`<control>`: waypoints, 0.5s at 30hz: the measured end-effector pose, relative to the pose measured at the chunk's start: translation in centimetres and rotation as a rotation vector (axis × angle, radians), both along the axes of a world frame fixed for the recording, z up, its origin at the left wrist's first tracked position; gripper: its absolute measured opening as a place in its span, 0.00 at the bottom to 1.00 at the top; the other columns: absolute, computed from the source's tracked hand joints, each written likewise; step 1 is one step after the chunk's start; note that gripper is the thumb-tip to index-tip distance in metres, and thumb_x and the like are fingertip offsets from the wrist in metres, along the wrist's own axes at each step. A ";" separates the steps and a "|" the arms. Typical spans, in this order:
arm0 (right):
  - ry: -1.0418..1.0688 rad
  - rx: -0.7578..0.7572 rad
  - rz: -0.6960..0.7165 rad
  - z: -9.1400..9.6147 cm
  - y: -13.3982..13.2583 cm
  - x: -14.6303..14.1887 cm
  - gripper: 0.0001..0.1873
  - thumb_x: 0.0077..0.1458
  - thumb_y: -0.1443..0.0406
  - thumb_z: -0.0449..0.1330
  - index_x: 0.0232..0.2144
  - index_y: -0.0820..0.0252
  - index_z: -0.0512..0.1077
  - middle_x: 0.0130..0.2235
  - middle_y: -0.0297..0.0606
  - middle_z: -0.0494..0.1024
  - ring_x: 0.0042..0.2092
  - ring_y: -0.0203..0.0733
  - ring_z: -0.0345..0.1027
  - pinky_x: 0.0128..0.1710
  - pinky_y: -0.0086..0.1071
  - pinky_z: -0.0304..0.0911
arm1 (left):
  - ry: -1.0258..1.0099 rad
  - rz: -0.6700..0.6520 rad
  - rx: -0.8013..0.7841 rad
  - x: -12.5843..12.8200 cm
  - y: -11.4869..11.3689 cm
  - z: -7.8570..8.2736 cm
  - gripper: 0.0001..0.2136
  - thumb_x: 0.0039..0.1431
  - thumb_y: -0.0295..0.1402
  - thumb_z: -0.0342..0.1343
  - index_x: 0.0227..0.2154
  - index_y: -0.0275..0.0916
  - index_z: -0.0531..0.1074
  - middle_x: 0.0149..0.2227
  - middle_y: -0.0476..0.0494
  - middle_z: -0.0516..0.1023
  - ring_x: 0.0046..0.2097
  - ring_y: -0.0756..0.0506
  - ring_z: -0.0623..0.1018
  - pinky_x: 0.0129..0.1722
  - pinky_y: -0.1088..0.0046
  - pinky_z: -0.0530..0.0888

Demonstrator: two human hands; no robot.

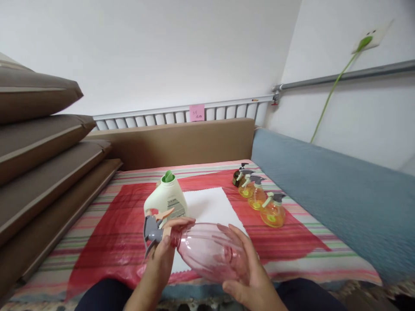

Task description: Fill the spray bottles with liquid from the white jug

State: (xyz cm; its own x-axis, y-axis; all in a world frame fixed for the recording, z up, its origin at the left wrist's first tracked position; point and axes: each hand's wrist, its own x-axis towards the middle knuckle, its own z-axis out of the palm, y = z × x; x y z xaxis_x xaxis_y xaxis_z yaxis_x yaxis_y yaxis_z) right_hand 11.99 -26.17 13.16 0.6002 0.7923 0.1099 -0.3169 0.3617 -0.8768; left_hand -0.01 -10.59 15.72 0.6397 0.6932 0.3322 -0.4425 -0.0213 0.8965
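Note:
A clear pink spray bottle (210,250) lies tilted on its side between my hands, its grey sprayer head (153,233) with an orange trigger pointing left. My left hand (165,250) is closed round the bottle's neck and collar. Round the base on the right wraps my right hand (248,272), fingers on top and thumb below. Just behind stands a pale green detergent jug (168,196) with a green piece in its mouth. Under the bottle a white sheet (210,205) rests on a red plastic sheet (110,229).
Several spray bottles with yellow liquid (272,211) stand in a row at the right, a dark one (238,177) farthest back. Stacked brown cushions (48,134) rise on the left. A blue backrest (324,181) borders the right; a radiator (145,120) with a pink note (196,113) is behind.

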 end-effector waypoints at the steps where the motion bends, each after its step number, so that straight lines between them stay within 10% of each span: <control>1: 0.002 -0.003 -0.002 -0.1 0.0 -0.1 0.46 0.29 0.59 0.73 0.53 0.41 0.61 0.59 0.43 0.58 0.45 0.51 0.66 0.44 0.46 0.63 | 0.012 0.005 -0.008 0.0 -0.1 0.1 0.22 0.48 0.52 0.52 0.36 0.39 0.76 0.42 0.36 0.76 0.47 0.33 0.72 0.50 0.54 0.67; 15: 0.115 -0.018 0.022 -1.4 0.4 -1.9 0.45 0.28 0.59 0.73 0.52 0.44 0.61 0.57 0.44 0.61 0.53 0.56 0.61 0.45 0.45 0.63 | 0.011 0.064 -0.140 0.5 -0.7 1.1 0.26 0.49 0.54 0.50 0.39 0.36 0.73 0.41 0.34 0.77 0.46 0.34 0.74 0.49 0.55 0.66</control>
